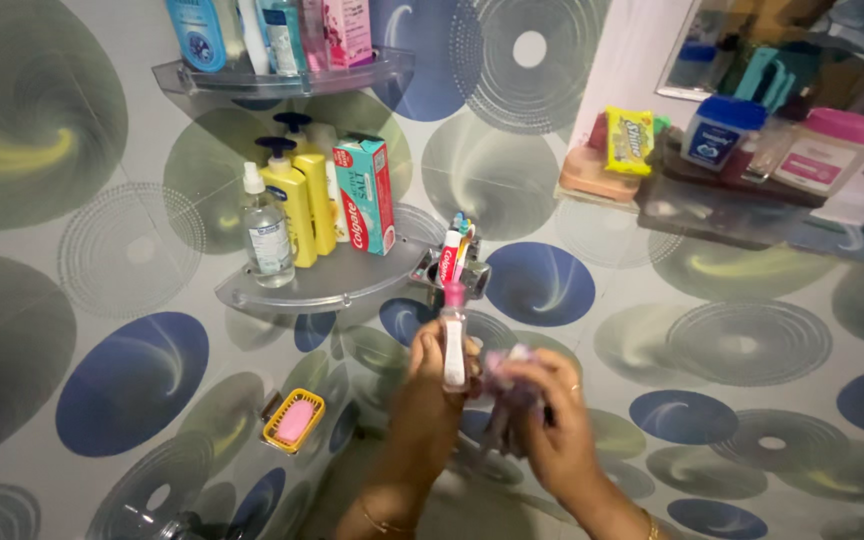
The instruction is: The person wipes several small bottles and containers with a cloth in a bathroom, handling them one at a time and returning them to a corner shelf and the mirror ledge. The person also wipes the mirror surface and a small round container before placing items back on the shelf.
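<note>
left hand (430, 385): bare forearm, thin gold bangle (377, 522) at wrist | right hand (549, 425): ring (574, 388) on one finger, gold bangle (649, 524) at wrist | no sleeves in view

One teal-and-red carton (365, 195) stood upright on the lower corner shelf (292, 290). One yellow packet (629, 141) lay on the right shelf (712, 215), beside a blue-lidded jar (720, 130).

A small white tube (453, 350) with a pink cap is standing upright, cap uppermost, in front of the patterned wall. Just beside it on the right, a crumpled purple wrapper or cloth (508, 395) is hanging bunched up; its details are blurring out.
</note>
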